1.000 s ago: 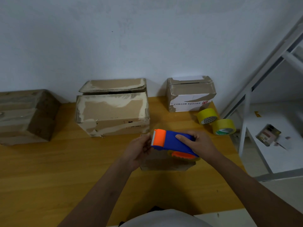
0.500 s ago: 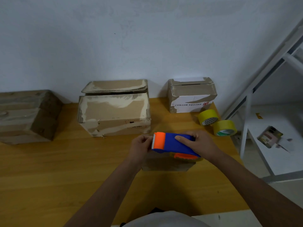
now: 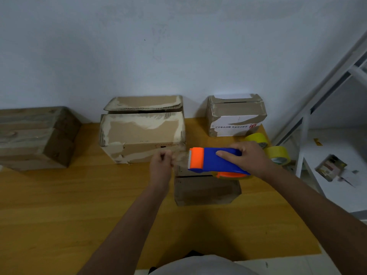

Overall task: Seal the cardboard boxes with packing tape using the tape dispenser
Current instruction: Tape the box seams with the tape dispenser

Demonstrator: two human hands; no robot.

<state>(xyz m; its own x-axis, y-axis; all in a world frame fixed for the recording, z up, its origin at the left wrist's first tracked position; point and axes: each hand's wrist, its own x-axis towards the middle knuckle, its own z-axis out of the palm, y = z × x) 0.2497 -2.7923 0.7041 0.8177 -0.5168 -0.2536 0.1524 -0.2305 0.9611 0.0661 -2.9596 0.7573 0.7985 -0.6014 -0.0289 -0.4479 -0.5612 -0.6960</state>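
Tape dispenser [image 3: 214,162], blue with orange ends, is gripped from above by my right hand [image 3: 249,158], fingers curled over its body. It hangs just above a small cardboard box [image 3: 206,190] at the table's [image 3: 59,215] centre. My left hand [image 3: 161,165], at 9 o'clock of the dispenser, pinches a clear tape strip [image 3: 181,158] drawn from the toothed end. A large box [image 3: 142,133] sits at 11 o'clock, a labelled box [image 3: 236,118] at 1 o'clock, and two yellow tape rolls [image 3: 278,154] at 3 o'clock.
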